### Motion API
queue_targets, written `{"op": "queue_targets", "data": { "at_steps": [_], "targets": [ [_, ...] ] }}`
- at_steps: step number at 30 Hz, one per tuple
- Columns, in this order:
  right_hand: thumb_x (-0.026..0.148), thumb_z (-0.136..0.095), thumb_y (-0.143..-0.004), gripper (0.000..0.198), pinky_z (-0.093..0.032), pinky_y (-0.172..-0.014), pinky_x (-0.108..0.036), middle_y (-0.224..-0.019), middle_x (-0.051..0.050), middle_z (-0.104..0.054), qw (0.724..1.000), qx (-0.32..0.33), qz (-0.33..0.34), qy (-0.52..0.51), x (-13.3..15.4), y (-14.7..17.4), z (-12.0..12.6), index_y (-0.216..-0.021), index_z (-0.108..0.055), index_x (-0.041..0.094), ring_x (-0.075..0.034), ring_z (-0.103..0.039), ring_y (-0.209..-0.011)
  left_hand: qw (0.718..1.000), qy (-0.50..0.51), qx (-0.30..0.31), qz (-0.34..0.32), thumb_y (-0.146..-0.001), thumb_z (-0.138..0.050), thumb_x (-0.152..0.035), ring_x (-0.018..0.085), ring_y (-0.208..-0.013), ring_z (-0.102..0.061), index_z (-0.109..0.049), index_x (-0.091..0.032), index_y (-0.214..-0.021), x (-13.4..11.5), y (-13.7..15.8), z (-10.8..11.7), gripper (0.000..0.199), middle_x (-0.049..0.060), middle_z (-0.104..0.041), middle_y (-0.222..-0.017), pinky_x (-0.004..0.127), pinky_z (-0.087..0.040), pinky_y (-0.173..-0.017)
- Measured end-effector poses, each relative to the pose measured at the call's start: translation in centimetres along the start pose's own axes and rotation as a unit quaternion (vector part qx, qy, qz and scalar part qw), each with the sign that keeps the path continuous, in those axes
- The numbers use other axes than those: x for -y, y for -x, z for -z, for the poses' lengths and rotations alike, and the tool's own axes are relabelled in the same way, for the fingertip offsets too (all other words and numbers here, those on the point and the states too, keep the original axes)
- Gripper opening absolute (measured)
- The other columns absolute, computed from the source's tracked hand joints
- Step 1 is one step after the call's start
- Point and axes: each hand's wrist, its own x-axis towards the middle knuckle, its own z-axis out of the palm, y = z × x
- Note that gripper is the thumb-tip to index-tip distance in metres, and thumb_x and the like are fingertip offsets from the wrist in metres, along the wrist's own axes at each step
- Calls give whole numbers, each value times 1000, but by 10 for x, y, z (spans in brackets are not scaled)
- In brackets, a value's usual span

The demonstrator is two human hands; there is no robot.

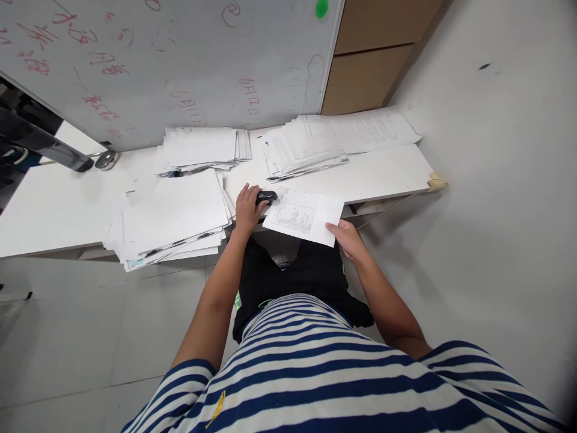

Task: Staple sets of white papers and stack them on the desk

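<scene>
My left hand [247, 208] is closed around a black stapler [267, 196] at the front of the white desk. The stapler's jaw end points right, at the upper left corner of a printed sheet of paper [301, 215]. Whether that corner lies between the jaws is too small to tell. With thumb and fingers, my right hand [348, 239] pinches the sheet by its lower right edge. The sheet reaches out past the desk's front edge, over my lap. One sheet or several held together, I cannot tell.
A tall paper stack [175, 216] overhangs the desk edge at left. Behind it stands another paper stack [202, 147], and spread papers [311, 141] lie at back right. A computer mouse [107, 160] rests at far left. The whiteboard [202, 60] and white wall [496, 150] bound the desk [387, 171].
</scene>
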Motion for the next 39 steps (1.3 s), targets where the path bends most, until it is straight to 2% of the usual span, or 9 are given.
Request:
{"op": "queue_targets", "data": {
  "at_steps": [5,9,12,15,20,25,30,35,39],
  "targets": [
    [49,-79,-70,46,-56,-90,-43,-109,-8,-77,999,1,32,8,-1,-17,-8,-104,-71,19,-27,-72,-98,993,-104,52,-15,-90,-58,-50,29,-149,-34,-59,-24,-127,-10,0,11,45,10,-60,-142,50,-20,-125],
    [52,-76,-72,46,-56,-91,-44,-110,-8,-76,996,-47,65,27,-6,-31,-13,-104,-69,20,-28,-71,-102,979,-176,95,37,-94,-48,-58,29,-136,-51,-62,-30,-122,-29,-9,23,42,5,-66,-133,56,-10,-126],
    [53,-75,-72,47,-56,-91,-43,-112,-8,-76,997,-36,67,10,-8,-32,-15,-106,-70,20,-27,-71,-102,978,-176,77,79,-99,-38,-57,28,-126,-58,-64,-30,-114,-44,-27,21,41,5,-68,-128,59,-14,-123],
    [54,-78,-71,49,-57,-90,-41,-111,-7,-76,997,-16,70,-22,-6,-27,-14,-106,-71,21,-26,-72,-102,978,-185,61,70,-100,-36,-52,27,-120,-59,-64,-28,-110,-53,-49,9,38,6,-70,-122,57,-22,-119],
    [53,-83,-67,48,-57,-90,-41,-103,-5,-78,996,1,64,-60,2,-23,-9,-102,-73,21,-24,-73,-94,967,-211,120,84,-98,-39,-50,27,-92,-63,-59,-23,-83,-51,-77,-15,37,10,-69,-92,42,-45,-87],
    [53,-84,-65,47,-56,-84,-39,-99,-5,-78,997,15,62,-37,11,-34,1,-98,-75,20,-22,-72,-88,960,-177,160,144,-95,-47,-54,24,-71,-60,-52,-24,-81,-39,-82,-21,33,7,-65,-76,35,-42,-66],
    [51,-84,-66,45,-56,-80,-38,-97,-4,-78,997,30,64,-18,18,-48,8,-99,-76,21,-21,-71,-83,955,-180,167,167,-95,-47,-53,25,-68,-61,-52,-23,-104,-39,-80,-23,32,5,-61,-67,38,-43,-71],
    [50,-84,-66,43,-57,-78,-38,-95,-3,-78,997,17,66,-27,12,-54,9,-97,-76,22,-21,-71,-80,944,-253,184,107,-99,-37,-47,29,-84,-65,-53,-20,-116,-46,-79,-32,35,7,-64,-73,49,-39,-94],
    [51,-84,-66,43,-57,-81,-40,-98,-4,-78,998,4,60,-33,2,-50,6,-97,-75,22,-22,-71,-84,940,-270,186,89,-99,-35,-46,29,-86,-64,-51,-20,-123,-47,-78,-34,39,6,-65,-75,50,-36,-97]
  ]
}}
